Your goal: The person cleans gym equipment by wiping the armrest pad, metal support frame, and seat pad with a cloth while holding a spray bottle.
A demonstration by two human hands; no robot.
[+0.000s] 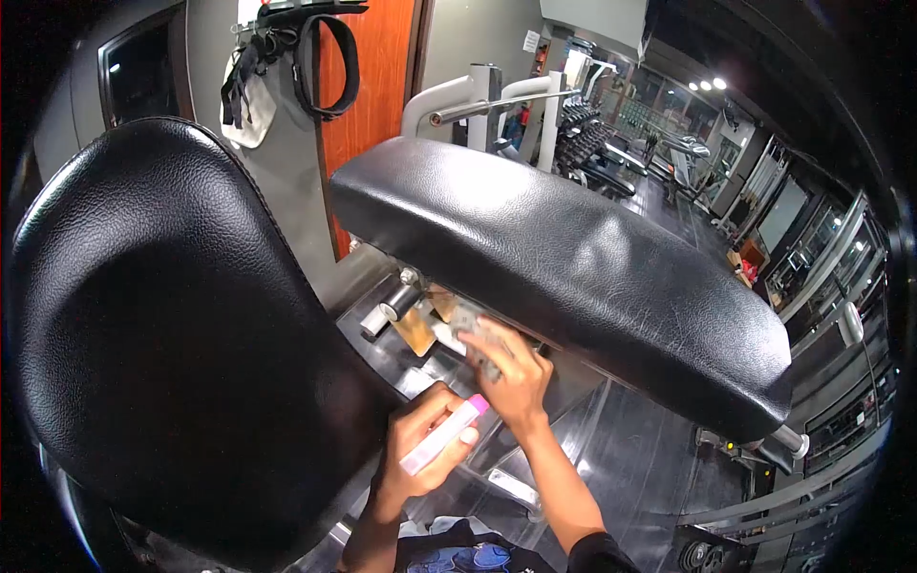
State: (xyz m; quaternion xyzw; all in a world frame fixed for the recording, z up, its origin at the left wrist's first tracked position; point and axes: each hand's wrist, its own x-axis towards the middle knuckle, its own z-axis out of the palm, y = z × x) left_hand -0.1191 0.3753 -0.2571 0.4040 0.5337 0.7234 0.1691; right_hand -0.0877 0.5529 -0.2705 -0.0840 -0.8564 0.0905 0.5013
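Observation:
My left hand (420, 441) is wrapped round a white bottle (439, 444) with a pink top, tilted up to the right. My right hand (511, 372) presses a crumpled greyish cloth (470, 329) on the metal frame under the long black pad (573, 248). Beside the cloth, to its left, is a yellowish piece (415, 332) on the frame, next to a short metal peg (399, 301). The cloth is somewhat blurred, and its contact with the frame is partly hidden by my fingers.
A large black padded seat back (181, 334) fills the left side. Behind the long pad stand a bar on a rack (497, 103) and dumbbells (583, 143). Straps and a belt (327, 67) hang on the wall. A metal foot (514, 487) lies below my right hand.

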